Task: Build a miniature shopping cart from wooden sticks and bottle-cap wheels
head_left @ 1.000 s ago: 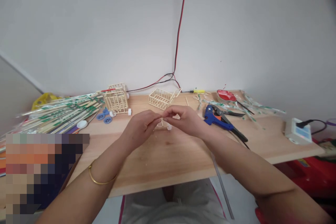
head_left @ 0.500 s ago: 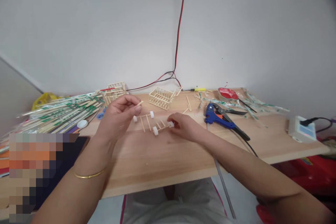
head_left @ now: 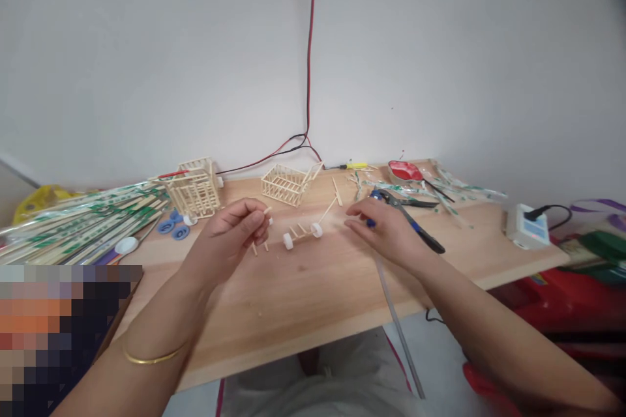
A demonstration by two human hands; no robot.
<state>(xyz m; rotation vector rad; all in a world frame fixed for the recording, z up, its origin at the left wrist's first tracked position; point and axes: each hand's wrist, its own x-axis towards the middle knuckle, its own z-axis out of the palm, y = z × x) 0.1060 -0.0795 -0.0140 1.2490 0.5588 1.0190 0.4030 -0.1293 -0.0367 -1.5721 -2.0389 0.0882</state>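
Note:
My left hand (head_left: 229,234) is raised a little over the wooden table (head_left: 303,300), its thumb and fingers pinched on a short wooden stick (head_left: 267,210). Just right of it a small stick frame with white wheels (head_left: 302,233) lies on the table; its left end is hidden behind my fingers. My right hand (head_left: 388,229) hovers right of the frame with fingers stretched toward it and nothing visibly in them. It lies over a blue glue gun (head_left: 372,222), which is mostly hidden beneath it.
Two stick cages (head_left: 195,186) (head_left: 286,182) stand at the back. Wrapped chopsticks (head_left: 73,228) and blue caps (head_left: 173,228) lie left. Black-handled pliers (head_left: 415,229), a red tin (head_left: 403,171) and a white power box (head_left: 525,228) are right. A metal ruler (head_left: 396,319) overhangs the front edge.
My hands have parted: the left drew back holding the stick, the right let go of the wheeled frame and moved right over the glue gun. The view shifted right.

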